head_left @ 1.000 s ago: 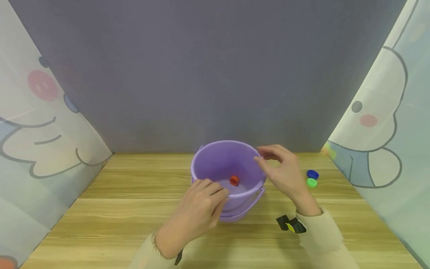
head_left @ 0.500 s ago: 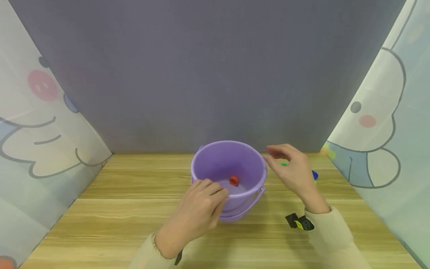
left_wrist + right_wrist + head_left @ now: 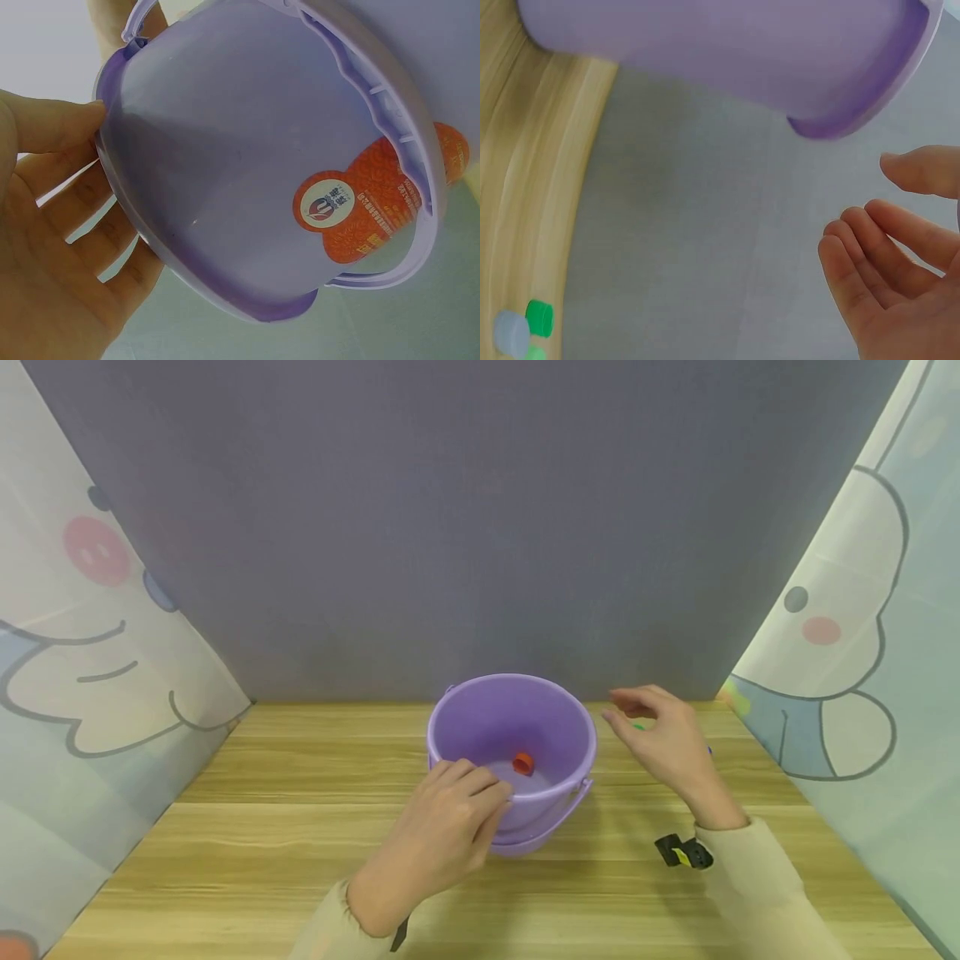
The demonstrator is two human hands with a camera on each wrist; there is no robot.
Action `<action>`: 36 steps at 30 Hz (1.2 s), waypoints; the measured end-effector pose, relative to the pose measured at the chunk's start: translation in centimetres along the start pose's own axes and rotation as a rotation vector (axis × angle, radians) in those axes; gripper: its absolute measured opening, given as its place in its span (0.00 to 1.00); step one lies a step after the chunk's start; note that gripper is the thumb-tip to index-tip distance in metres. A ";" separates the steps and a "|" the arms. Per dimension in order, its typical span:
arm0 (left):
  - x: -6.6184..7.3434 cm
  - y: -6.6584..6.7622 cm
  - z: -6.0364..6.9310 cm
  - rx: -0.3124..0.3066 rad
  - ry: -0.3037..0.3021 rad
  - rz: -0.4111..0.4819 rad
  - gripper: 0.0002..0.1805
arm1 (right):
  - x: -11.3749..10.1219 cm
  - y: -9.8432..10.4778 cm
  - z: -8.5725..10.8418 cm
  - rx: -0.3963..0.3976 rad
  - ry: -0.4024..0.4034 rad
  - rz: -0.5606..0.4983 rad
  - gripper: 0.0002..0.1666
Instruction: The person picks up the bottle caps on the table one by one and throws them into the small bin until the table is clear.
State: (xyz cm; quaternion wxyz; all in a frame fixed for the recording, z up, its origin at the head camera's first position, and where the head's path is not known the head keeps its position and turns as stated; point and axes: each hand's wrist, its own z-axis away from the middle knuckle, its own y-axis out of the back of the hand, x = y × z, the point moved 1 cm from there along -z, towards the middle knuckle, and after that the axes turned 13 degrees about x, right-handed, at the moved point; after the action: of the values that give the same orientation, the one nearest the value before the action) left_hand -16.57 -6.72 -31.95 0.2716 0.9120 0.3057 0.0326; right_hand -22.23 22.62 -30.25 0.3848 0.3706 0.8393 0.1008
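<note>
A purple bucket (image 3: 551, 795) stands upright on the wooden table, its handle hanging down on the near side. My left hand (image 3: 442, 827) grips the near rim; in the left wrist view the thumb (image 3: 67, 124) presses the outside and the fingers lie beyond the rim. On the bucket's floor is a small orange-red bottle cap (image 3: 523, 764). To the right of the bucket, apart from it, my right hand (image 3: 663, 739) hovers with fingers loosely bent and nothing between them. A green cap (image 3: 539, 319), a greyish-blue cap (image 3: 511, 334) and a light green cap (image 3: 535, 352) lie on the table.
The wooden table (image 3: 300, 827) ends at a grey back panel (image 3: 480, 527). Cartoon-printed sheets (image 3: 832, 693) flank both sides. An orange-red label (image 3: 367, 202) is stuck on the bucket's outer wall.
My right hand has moved rightward from the bucket's rim, now covering most of the caps there. A green cap has come into view beyond it. My left hand and the bucket stay put.
</note>
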 end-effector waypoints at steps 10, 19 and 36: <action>0.0 0.0 0.0 0.005 -0.005 -0.002 0.05 | 2.1 0.6 0.0 -0.026 -0.055 0.063 0.21; 0.0 0.0 -0.1 -0.007 0.004 0.006 0.04 | 3.2 0.5 -0.1 -0.064 -0.029 0.119 0.23; 0.0 0.0 0.0 -0.008 0.007 0.008 0.05 | 6.3 0.8 -1.0 -0.169 -0.065 0.217 0.26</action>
State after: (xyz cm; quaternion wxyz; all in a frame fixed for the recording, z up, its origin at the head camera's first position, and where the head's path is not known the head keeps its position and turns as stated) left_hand -16.59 -6.70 -31.93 0.2742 0.9120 0.3027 0.0380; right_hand -25.20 27.72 -32.80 0.4284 0.4287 0.7699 0.1999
